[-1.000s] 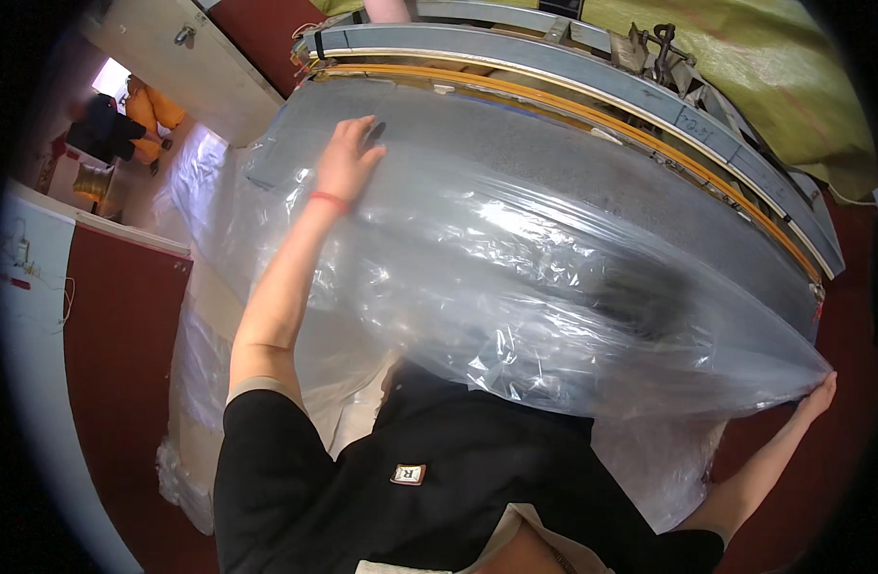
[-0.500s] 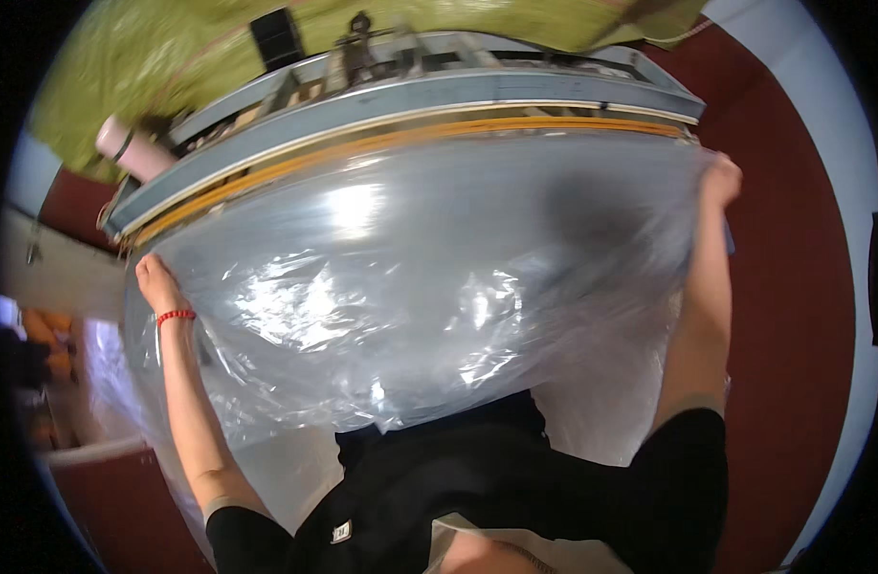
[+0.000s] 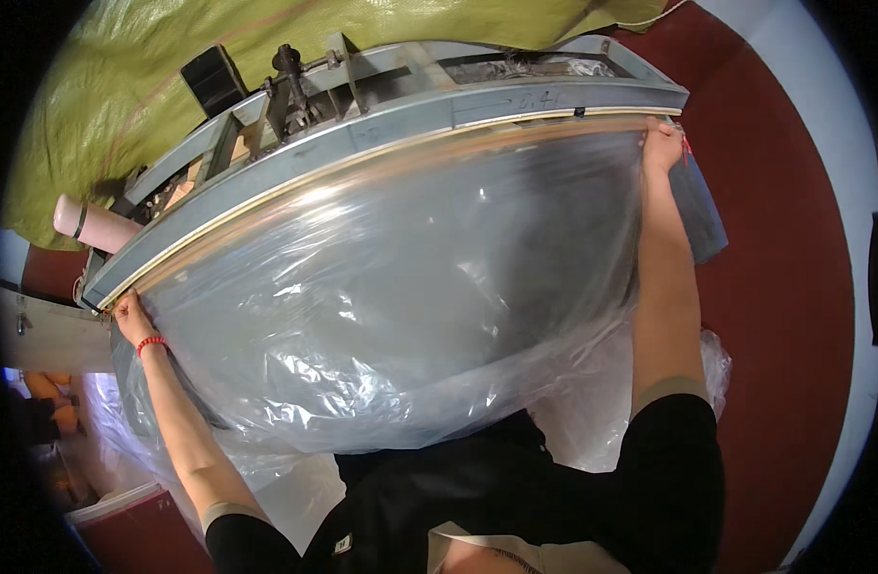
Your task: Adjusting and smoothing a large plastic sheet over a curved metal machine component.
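A wide clear plastic sheet (image 3: 410,287) is stretched between my two hands over a grey surface. Its far edge lies over the orange-brown strip along a long blue-grey metal frame (image 3: 381,134). My left hand (image 3: 131,319), with a red bead bracelet at the wrist, pinches the sheet's left corner beside the frame's left end. At the frame's right end, the fingers of my right hand (image 3: 661,145) are closed on the other corner. The near part of the sheet hangs in loose, shiny folds against my black shirt.
Behind the frame's front beam stand a dark metal clamp mechanism (image 3: 293,91) and a black phone-like slab (image 3: 213,81). A pink bottle (image 3: 94,225) leans at the left. Yellow-green sheeting (image 3: 123,96) covers the far side; dark red floor (image 3: 783,316) lies right.
Both hands have moved the sheet's far edge up to the frame, so it now covers the orange strip. The sheet looks tauter, and the view has turned a little.
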Demonstrator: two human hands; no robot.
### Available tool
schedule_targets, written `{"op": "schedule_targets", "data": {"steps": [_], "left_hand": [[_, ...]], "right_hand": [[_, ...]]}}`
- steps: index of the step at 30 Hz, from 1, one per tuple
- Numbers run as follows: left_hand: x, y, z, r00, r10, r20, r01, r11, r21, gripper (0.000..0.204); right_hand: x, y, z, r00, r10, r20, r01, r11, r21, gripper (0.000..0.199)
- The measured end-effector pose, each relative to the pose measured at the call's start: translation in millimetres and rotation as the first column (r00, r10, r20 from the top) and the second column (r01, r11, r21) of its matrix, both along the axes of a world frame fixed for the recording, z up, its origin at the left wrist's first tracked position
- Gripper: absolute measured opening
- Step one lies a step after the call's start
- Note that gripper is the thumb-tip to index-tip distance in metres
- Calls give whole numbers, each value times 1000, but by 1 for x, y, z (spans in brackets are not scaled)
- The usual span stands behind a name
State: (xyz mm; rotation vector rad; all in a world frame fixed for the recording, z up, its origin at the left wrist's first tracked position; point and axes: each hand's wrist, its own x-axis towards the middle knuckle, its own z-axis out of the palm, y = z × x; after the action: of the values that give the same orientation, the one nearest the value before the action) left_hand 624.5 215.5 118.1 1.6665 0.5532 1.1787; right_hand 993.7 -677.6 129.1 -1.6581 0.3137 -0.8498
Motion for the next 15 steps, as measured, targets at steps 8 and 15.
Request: {"op": "schedule_targets", "data": {"steps": [8,15], "left_hand": [[20,-60,48,995,95,5,-89,950,-300,14],[0,-75,57,989,18,-144,-53,968,-245,12]], "right_hand": [[12,-33,27,983,-96,160,74,987,140,12],[-40,73,98,948,-302,103,319,908,-272,19]]}}
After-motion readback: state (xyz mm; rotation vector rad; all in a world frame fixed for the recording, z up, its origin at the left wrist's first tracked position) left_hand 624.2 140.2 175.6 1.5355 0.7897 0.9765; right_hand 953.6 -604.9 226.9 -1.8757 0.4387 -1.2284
